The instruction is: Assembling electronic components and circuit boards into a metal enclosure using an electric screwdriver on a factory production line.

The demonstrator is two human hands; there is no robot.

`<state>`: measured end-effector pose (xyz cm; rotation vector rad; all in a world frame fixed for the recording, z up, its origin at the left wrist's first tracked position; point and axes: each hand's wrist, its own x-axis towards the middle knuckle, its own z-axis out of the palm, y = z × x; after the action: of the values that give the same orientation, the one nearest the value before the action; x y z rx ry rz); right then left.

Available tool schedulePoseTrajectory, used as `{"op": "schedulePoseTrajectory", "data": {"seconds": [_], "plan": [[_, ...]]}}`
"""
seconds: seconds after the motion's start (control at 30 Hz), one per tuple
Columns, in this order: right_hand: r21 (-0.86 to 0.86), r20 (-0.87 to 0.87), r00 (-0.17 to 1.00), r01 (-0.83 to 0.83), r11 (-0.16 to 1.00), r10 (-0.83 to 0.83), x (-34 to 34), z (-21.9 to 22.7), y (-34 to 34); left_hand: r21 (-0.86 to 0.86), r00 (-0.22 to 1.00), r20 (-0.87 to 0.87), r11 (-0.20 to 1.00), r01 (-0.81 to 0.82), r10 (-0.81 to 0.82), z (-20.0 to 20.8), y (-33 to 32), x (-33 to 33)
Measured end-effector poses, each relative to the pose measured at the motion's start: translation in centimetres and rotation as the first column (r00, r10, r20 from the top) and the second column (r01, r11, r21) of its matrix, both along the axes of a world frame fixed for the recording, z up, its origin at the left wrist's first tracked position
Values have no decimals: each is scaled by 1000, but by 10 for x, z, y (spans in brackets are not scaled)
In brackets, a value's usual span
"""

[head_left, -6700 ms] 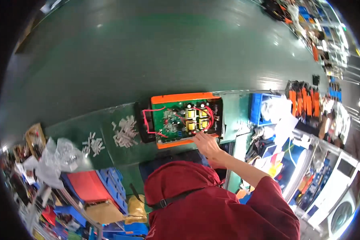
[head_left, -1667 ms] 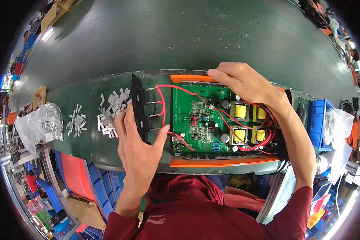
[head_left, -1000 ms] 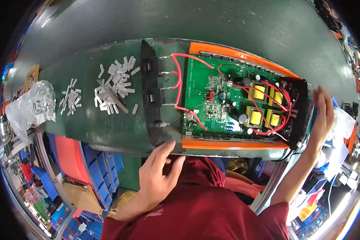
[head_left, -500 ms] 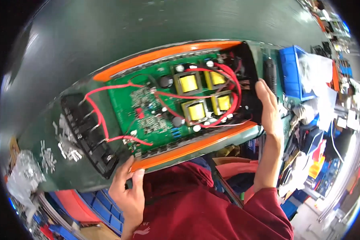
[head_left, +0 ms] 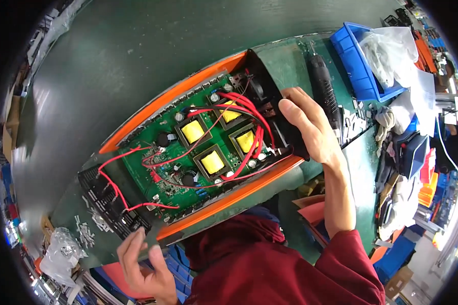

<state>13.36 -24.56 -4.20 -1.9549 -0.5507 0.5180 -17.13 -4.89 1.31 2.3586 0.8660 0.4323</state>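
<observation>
An orange-sided metal case (head_left: pixel 188 216) lies on the green bench, tilted up to the right, without a lid. Inside sits a green circuit board (head_left: pixel 152 152) with yellow-wrapped transformers (head_left: pixel 212 162) and looping red wires (head_left: pixel 262 122). My right hand (head_left: pixel 313 124) is closed over the black end panel (head_left: pixel 285 127) at the case's right end. At the left end a black vented panel (head_left: pixel 107 198) leans outward, joined to the board by red wires. Just below that panel, my left hand (head_left: pixel 145 267) has its fingers and thumb apart and holds nothing.
A black electric screwdriver (head_left: pixel 323 84) lies right of the case. Beyond it stands a blue bin (head_left: pixel 359 63) with plastic bags (head_left: pixel 389 53). Small metal pieces (head_left: pixel 84 231) and a clear bag (head_left: pixel 61 254) are at the lower left. Gloves and cloths (head_left: pixel 387 132) lie at the right.
My left hand has let go of the case's near orange edge and moved down-left. The case appears turned further, its right end higher; the view has shifted too. My right hand stays on the end panel.
</observation>
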Motion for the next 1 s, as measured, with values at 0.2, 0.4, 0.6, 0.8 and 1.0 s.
{"op": "schedulePoseTrajectory", "data": {"seconds": [0.2, 0.4, 0.6, 0.8, 1.0], "plan": [[41, 9, 999, 36, 999, -36, -3, -9, -7, 198, 760, 0, 745, 637, -650, 1, -9, 135], [51, 15, 998, 65, 997, -66, -9, -13, -3, 237, 583, -299, 533, 812, -755, -22, -32, 181], [8, 33, 994, 106, 994, -106, -7, -8, -9, 324, 611, -241, 531, 783, -754, -28, -46, 191], [-3, 30, 993, 115, 993, -114, -11, -12, -8, 347, 590, -258, 496, 796, -765, -33, -48, 195], [28, 56, 991, 118, 993, -119, -9, -12, -8, 331, 564, -220, 482, 811, -796, -35, -49, 193]]}}
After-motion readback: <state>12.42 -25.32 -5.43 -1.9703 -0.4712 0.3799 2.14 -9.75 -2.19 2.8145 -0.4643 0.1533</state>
